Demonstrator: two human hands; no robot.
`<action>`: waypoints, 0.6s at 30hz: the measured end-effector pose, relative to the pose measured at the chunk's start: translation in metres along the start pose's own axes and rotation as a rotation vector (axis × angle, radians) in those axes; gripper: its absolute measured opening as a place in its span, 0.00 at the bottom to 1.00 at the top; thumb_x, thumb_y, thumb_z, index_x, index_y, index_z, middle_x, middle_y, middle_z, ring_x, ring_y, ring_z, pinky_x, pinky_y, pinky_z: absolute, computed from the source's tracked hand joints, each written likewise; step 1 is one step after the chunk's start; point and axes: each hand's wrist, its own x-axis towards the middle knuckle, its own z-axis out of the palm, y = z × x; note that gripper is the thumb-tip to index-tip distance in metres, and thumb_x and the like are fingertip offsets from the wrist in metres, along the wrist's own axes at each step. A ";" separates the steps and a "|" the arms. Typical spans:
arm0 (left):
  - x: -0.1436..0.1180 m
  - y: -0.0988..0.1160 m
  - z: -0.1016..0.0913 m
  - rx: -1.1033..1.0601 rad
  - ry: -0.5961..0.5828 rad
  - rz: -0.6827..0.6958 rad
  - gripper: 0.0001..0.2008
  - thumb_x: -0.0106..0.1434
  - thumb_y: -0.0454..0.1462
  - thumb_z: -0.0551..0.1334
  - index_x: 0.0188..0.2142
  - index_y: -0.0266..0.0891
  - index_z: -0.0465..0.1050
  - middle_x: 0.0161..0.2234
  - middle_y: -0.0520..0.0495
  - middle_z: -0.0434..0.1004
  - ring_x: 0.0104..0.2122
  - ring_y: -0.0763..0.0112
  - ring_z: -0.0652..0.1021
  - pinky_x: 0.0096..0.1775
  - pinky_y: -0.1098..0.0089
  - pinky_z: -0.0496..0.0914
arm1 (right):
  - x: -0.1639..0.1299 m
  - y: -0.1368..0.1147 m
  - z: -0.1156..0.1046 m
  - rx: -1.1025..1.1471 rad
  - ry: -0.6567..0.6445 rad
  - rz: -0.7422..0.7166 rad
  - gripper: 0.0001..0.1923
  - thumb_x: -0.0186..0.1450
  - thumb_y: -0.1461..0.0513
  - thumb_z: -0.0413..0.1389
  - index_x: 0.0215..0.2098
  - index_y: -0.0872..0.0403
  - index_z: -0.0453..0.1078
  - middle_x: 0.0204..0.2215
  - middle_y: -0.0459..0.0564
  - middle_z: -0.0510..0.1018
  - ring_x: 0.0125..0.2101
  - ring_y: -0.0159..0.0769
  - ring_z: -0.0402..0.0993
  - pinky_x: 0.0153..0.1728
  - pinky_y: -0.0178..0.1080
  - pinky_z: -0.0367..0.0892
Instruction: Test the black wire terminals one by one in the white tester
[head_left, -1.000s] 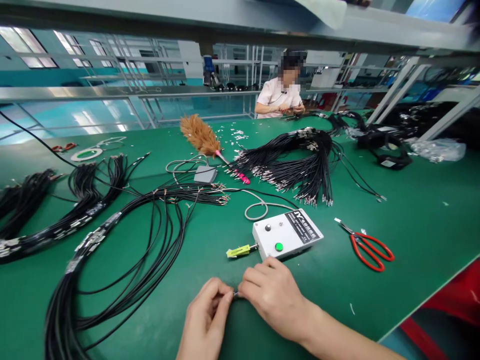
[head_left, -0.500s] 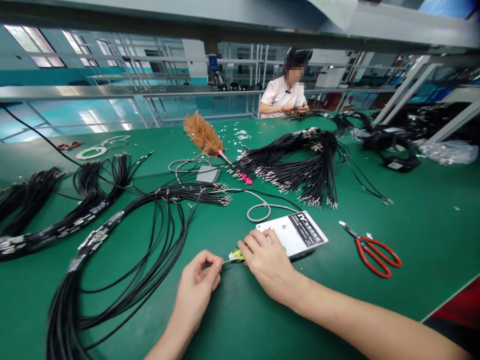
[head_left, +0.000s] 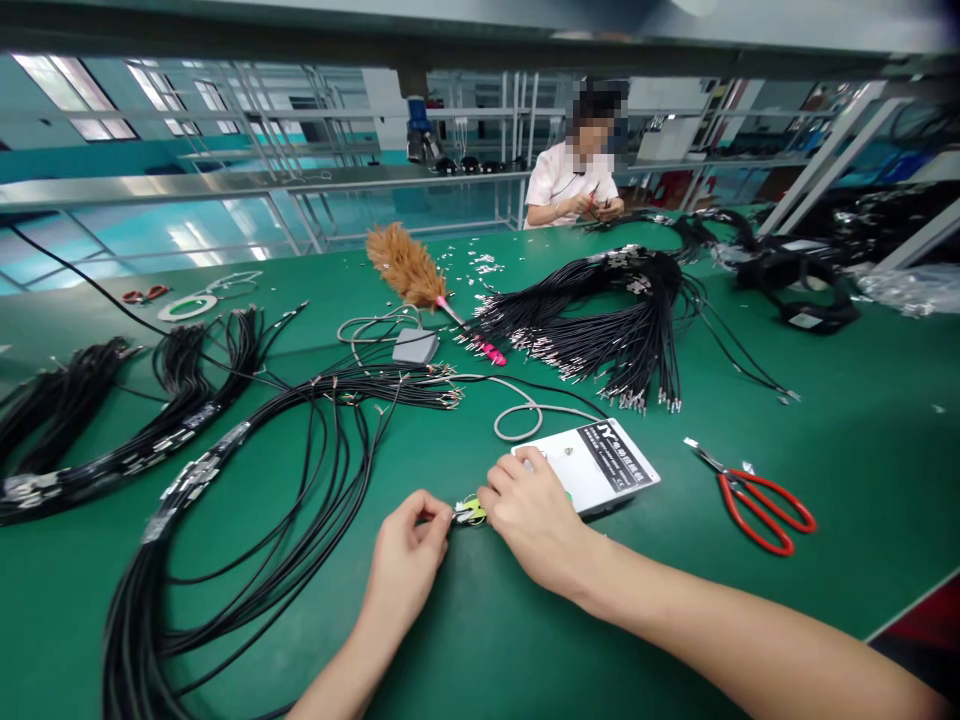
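My left hand (head_left: pixel 405 560) pinches a small metal-tipped wire end, pressed up against the yellow-green connector (head_left: pixel 471 511) that sticks out of the white tester box (head_left: pixel 600 462). My right hand (head_left: pixel 536 520) rests over the near left part of the box, its fingers at the connector. The wire end itself is mostly hidden between my fingers. A big loop of black cables (head_left: pixel 300 480) lies to the left of my hands on the green table (head_left: pixel 750 620).
Red-handled scissors (head_left: pixel 761 497) lie right of the box. A brown feather duster (head_left: pixel 409 270), a grey pedal (head_left: pixel 415 346) and a bundle of black cables with metal tips (head_left: pixel 615 320) sit further back. Another person (head_left: pixel 574 180) works at the far edge. More cable bundles (head_left: pixel 112 420) lie at left.
Both hands moved away from the near table edge up to the connector on the white box. My left hand has brought the wire end against the connector, and my right hand now covers the box's near corner.
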 end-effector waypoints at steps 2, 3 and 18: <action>0.001 -0.001 0.000 0.034 -0.002 0.009 0.13 0.53 0.46 0.62 0.23 0.41 0.64 0.14 0.61 0.59 0.14 0.77 0.60 0.19 0.76 0.51 | 0.000 0.000 -0.003 0.020 0.002 0.015 0.06 0.62 0.66 0.63 0.29 0.56 0.71 0.27 0.48 0.76 0.35 0.41 0.69 0.40 0.46 0.56; 0.001 -0.002 0.000 0.047 -0.001 0.015 0.13 0.53 0.46 0.62 0.23 0.41 0.64 0.15 0.60 0.59 0.15 0.77 0.60 0.19 0.76 0.52 | -0.002 0.001 -0.006 0.029 0.002 0.018 0.05 0.62 0.64 0.64 0.31 0.56 0.71 0.28 0.49 0.77 0.36 0.41 0.70 0.41 0.46 0.56; 0.004 -0.004 -0.004 0.096 -0.018 0.044 0.15 0.53 0.49 0.63 0.23 0.41 0.65 0.16 0.59 0.60 0.16 0.75 0.62 0.19 0.75 0.53 | -0.105 0.010 -0.018 0.359 0.455 0.285 0.07 0.70 0.69 0.51 0.37 0.53 0.67 0.50 0.50 0.79 0.54 0.42 0.67 0.51 0.45 0.55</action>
